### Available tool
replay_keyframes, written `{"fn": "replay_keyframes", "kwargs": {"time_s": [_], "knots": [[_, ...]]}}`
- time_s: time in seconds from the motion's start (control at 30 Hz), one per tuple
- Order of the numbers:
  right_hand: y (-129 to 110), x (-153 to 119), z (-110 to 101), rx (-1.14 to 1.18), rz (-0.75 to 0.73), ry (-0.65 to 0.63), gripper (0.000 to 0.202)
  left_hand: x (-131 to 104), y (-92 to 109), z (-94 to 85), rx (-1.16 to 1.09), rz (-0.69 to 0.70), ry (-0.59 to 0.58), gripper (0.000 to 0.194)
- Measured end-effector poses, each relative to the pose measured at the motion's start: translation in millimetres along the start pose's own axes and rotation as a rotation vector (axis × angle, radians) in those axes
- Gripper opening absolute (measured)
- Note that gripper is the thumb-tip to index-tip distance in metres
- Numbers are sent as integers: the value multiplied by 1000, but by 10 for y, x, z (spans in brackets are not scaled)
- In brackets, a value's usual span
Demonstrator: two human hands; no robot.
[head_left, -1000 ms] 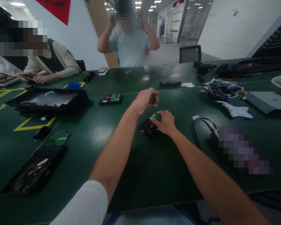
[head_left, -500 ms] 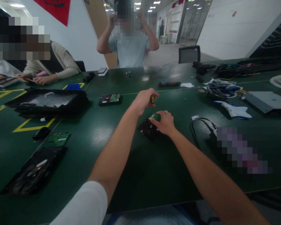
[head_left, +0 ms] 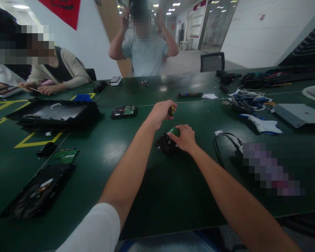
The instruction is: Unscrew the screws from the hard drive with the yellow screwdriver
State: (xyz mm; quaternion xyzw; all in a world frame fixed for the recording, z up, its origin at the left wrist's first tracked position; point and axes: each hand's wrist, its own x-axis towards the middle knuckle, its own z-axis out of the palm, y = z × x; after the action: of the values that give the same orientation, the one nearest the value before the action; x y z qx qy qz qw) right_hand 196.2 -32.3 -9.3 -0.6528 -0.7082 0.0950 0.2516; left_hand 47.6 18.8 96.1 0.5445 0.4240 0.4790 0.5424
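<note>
My left hand [head_left: 164, 111] is closed around a small yellow and black handle [head_left: 170, 111], held above the far edge of a black hard drive [head_left: 166, 144]. The drive lies on the green table [head_left: 147, 206] in front of me. My right hand [head_left: 185, 136] is on the drive's right side, thumb and fingers pressed on it beside its green circuit board [head_left: 174, 132]. Whatever tip the handle has is too small to make out.
A second drive [head_left: 124, 111] lies beyond my left forearm. To the left are a black tray [head_left: 55, 112], a loose green board [head_left: 67, 155] and a larger black drive [head_left: 40, 190]. A cable [head_left: 217, 150], glove [head_left: 265, 124] and metal box [head_left: 300, 113] lie right. People sit opposite.
The yellow and black handle has turned slightly in my left hand. My right hand stays on the drive. The person at the far left has shifted their head a little.
</note>
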Motion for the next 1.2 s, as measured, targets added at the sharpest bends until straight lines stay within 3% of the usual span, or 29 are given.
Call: {"fn": "replay_keyframes", "kwargs": {"time_s": [0.2,0.4,0.63,0.9,1.2], "knots": [[-1,-5,8,-8,-5,18,57,-16,0,38,-96,-39,18,20],[-5,-4,3,-2,-1,8,57,0,-15,25,-7,11,38,19],[-5,-2,-4,-11,-9,7,58,-22,3,31,-46,-5,-39,17],[-9,-10,-26,3,-6,-3,59,-18,22,37,-104,-44,32,15],[21,4,15,-16,-8,13,59,-9,10,19,-21,16,55,18]]}}
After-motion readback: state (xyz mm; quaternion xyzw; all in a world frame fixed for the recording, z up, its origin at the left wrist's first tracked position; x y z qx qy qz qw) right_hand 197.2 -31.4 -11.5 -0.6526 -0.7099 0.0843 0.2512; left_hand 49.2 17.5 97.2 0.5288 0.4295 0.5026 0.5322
